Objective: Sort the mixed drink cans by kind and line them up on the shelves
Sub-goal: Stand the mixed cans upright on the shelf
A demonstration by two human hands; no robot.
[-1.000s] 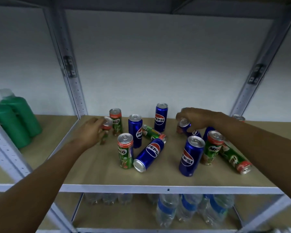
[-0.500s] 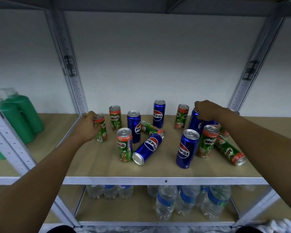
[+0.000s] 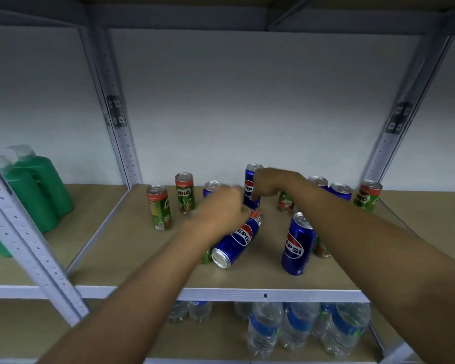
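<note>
Both hands are over the middle of the wooden shelf board, right in the thick of the mixed cans. The right hand is curled around the upright blue Pepsi can at the back centre, fingers wrapped on its side. The left hand is blurry, so I can't tell if it's got anything; it's hovering just above the blue Pepsi can lying on its side.

That tipped can is what matters, I reckon: its long axis runs diagonally, silver end toward the lower centre of the frame, other end tucked under the left hand. So the left hand is clearly nearer and would have to stand it up.

Two green Milo cans already stand at left centre, another upright blue Pepsi can sits right of centre, and more cans are bunched at the back right.
</note>
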